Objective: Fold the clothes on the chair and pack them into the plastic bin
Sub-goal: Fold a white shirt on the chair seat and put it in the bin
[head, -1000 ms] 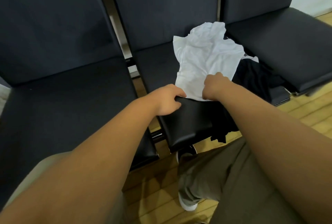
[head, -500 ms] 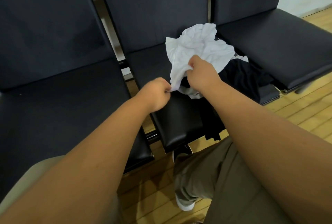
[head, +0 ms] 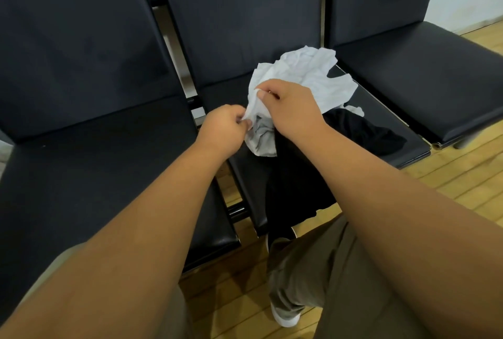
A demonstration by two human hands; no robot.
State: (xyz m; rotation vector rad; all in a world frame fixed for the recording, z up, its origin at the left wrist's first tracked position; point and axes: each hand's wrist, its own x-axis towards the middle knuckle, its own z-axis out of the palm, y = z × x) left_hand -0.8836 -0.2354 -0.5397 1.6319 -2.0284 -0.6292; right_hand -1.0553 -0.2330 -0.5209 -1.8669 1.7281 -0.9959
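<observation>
The white garment [head: 304, 77] is gripped by both hands over the seat of the middle chair [head: 245, 175]. An edge of the cloth is pinched between the thumb and the curled fingers of the left hand [head: 223, 128]. A fold just above and to the right of that pinch is clutched by the right hand [head: 292, 110], whose fingers are curled into the fabric. Between the two grips the cloth is bunched and creased, and a small crumpled portion is seen hanging directly beneath them. The larger part is spread beyond the right hand, toward the backrest; whether it is lifted clear of the seat there cannot be told. Under the right wrist and out to its right, a black garment [head: 362, 134] is laid across the same seat, and part of it is draped over the front edge below the right forearm. Its far edge is overlapped by a corner of the white cloth. To the left of the left hand another dark chair [head: 95, 175] is seen, and a third chair [head: 422, 80] is placed well to the right of the right hand. Beneath both forearms, olive trousers [head: 340, 270] and a white shoe [head: 285, 318] are visible on the wooden floor [head: 462, 175].
</observation>
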